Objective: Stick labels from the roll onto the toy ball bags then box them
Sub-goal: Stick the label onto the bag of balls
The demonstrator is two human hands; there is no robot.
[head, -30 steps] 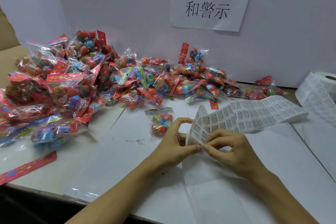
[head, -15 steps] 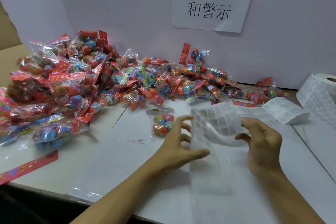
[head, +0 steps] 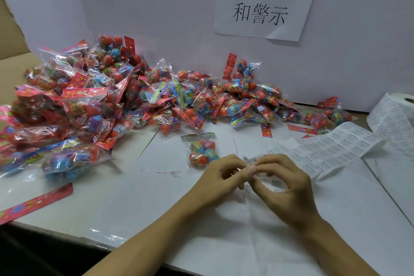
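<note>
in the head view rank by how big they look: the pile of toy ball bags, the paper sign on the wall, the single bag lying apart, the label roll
1. Pile of toy ball bags, largest.
2. Paper sign.
3. Label roll, cut off by the frame edge, so unsure against the next.
4. Single bag.

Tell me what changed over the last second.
The right hand let go of the label strip, swung out, then came back; both hands now pinch at its near end, left hand beside it. The strip dropped flatter on the table. The lone bag, the pile and the roll stayed put.
</note>
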